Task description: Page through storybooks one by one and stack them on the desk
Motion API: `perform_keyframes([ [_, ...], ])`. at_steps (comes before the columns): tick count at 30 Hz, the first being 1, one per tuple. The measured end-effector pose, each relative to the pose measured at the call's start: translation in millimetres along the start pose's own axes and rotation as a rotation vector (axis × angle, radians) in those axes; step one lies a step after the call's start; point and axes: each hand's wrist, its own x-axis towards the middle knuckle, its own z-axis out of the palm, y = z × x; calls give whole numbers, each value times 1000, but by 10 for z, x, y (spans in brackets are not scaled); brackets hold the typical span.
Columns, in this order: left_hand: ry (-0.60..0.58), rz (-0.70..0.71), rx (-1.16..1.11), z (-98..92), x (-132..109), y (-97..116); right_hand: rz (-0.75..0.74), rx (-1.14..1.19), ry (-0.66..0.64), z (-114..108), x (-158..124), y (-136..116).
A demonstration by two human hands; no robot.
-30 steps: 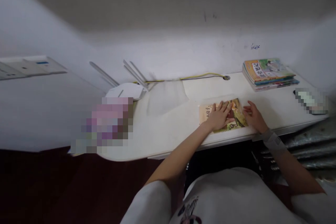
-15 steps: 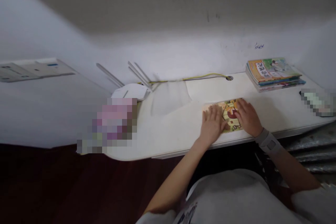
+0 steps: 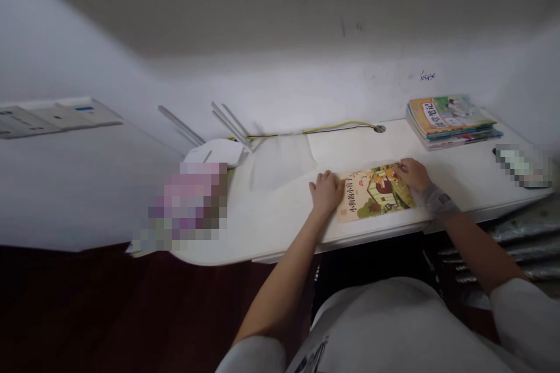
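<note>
Right hand [image 3: 413, 175] touches far right corner of thin, rectangular paper book [image 3: 377, 191]; left hand [image 3: 327, 192] curls at its left edge; whether either grips, cannot tell; book lies flat near smooth white desk's [image 3: 280, 215] front edge; paperback stack [image 3: 452, 119] near back edge.

Thin picture book [image 3: 371, 193] lay closed, front cover up, on white desk [image 3: 275, 215], near front edge, long sides running left to right. Cover showed dark title characters on cream at left, yellow-green house scene rightward.
</note>
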Motion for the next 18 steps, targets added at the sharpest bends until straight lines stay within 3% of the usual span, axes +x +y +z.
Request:
perform_keyframes([
  [3,14,-126,-185,2,150,50,113,104,4,69,177,-119],
  [6,17,-180,-271,-26,232,73,128,114,3,95,236,-172],
  [9,38,-170,-146,-39,257,108,115,79,5,87,211,-216],
  [13,85,-80,58,-1,294,152,6,-142,29,82,181,-328],
  [18,51,-66,126,-24,370,143,-38,-205,23,117,244,-421],
])
